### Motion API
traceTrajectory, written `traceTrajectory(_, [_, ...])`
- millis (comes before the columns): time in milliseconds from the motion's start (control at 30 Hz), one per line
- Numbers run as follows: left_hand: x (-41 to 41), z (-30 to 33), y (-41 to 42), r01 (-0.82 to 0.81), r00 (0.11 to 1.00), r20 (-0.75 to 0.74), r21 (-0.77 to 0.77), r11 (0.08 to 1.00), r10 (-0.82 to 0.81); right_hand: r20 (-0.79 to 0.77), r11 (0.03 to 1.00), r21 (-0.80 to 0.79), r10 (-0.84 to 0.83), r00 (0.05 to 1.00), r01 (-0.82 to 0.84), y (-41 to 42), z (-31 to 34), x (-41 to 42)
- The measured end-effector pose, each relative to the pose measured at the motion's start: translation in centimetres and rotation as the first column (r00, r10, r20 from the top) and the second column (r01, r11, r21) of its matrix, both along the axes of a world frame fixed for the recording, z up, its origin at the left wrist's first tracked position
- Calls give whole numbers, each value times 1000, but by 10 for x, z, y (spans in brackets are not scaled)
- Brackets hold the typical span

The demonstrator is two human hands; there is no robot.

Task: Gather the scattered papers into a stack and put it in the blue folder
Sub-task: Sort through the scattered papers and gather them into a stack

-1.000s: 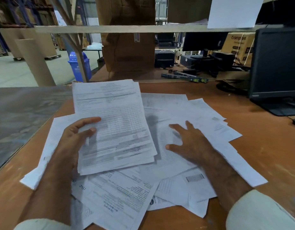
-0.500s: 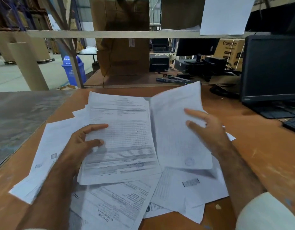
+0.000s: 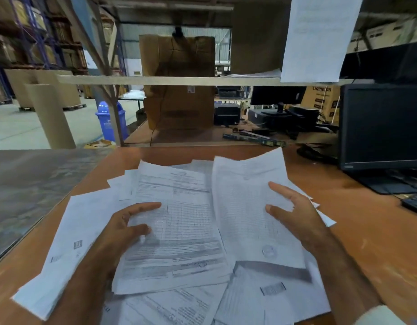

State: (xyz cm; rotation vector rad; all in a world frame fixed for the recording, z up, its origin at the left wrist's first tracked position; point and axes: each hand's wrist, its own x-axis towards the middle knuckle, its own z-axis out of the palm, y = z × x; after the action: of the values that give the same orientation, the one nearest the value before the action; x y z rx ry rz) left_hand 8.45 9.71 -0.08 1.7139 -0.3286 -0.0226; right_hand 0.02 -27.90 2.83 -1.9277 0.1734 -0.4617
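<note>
Several white printed papers (image 3: pixel 268 299) lie scattered and overlapping on the brown table (image 3: pixel 367 242). My left hand (image 3: pixel 123 228) grips a small stack of printed sheets (image 3: pixel 179 231) at its left edge, thumb on top. My right hand (image 3: pixel 294 214) holds a single sheet (image 3: pixel 245 214) by its right edge, lifted and tilted above the pile, just right of the stack. No blue folder is in view.
A dark monitor (image 3: pixel 381 127) and a keyboard (image 3: pixel 414 202) stand at the right. A grey surface (image 3: pixel 26 184) borders the table's left. A shelf board (image 3: pixel 179 79) crosses overhead with a hanging sheet (image 3: pixel 317 36); a cardboard box (image 3: pixel 179 90) stands behind.
My right hand has picked a sheet off the pile and raised it beside the stack. My left hand keeps its grip on the stack. The camera has tilted up.
</note>
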Motion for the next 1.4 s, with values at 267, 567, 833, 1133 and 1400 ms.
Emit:
traceTrajectory(267, [-3, 3, -12, -35, 999, -15, -31, 999, 35, 296, 768, 553, 183, 937, -324, 3, 26, -17])
traceTrajectory(567, [-9, 2, -33, 122, 991, 60, -25, 992, -120, -86, 941, 325, 128, 988, -94, 9, 9, -4])
traceTrajectory(833, [-10, 3, -38, 93, 993, 72, 11, 996, -93, 218, 717, 619, 233, 948, -319, 4, 19, -12])
traceTrajectory(1133, [-19, 13, -47, 96, 995, 48, -90, 991, -92, -110, 980, -175, 76, 991, -95, 24, -11, 4])
traceTrajectory(1400, [-30, 17, -66, 119, 976, 174, 82, 990, -131, -56, 941, -96, 319, 946, -323, 43, -11, 4])
